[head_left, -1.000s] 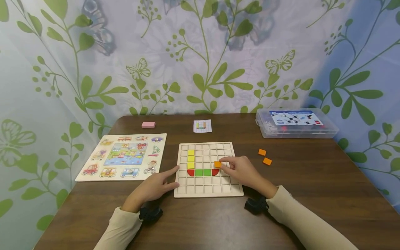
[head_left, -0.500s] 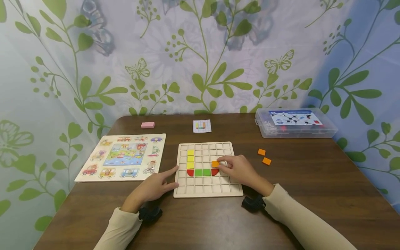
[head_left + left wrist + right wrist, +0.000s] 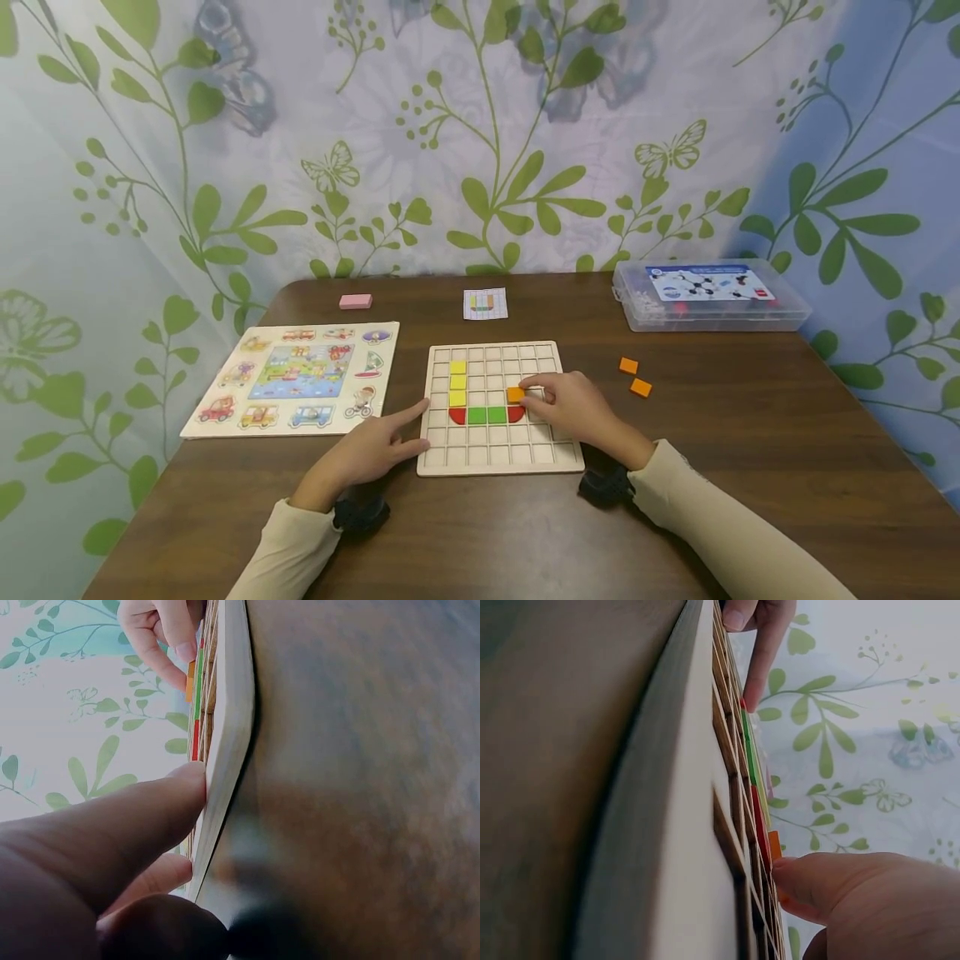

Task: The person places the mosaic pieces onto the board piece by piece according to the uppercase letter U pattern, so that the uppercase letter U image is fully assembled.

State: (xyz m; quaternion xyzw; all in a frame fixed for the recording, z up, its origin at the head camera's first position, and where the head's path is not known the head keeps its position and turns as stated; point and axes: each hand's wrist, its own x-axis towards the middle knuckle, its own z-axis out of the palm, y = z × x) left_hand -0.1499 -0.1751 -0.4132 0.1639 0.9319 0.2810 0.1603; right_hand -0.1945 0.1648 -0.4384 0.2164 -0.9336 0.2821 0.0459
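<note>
In the head view, a wooden grid board [image 3: 530,453] lies on the table. My right hand [image 3: 573,408] pinches an orange square tile [image 3: 514,395] between thumb and index finger, just behind the right red rounded tile [image 3: 516,414]. In the right wrist view this orange tile [image 3: 774,844] stands proud of the grid. Two green tiles [image 3: 487,415] and a left red rounded tile [image 3: 457,416] complete that row, and three yellow tiles [image 3: 457,382] form a column behind it. My left hand [image 3: 372,450] touches the board's left edge with extended thumb and index finger.
Two loose orange tiles [image 3: 634,377] lie right of the board. Behind it is a small pattern card [image 3: 485,304]. A vehicle picture puzzle [image 3: 273,413] lies left, a pink block [image 3: 356,302] back left, and a clear plastic case [image 3: 712,315] back right.
My right hand has shifted slightly left with the orange tile, which now sits over the cell behind the right red tile. The left hand stays at the board's edge.
</note>
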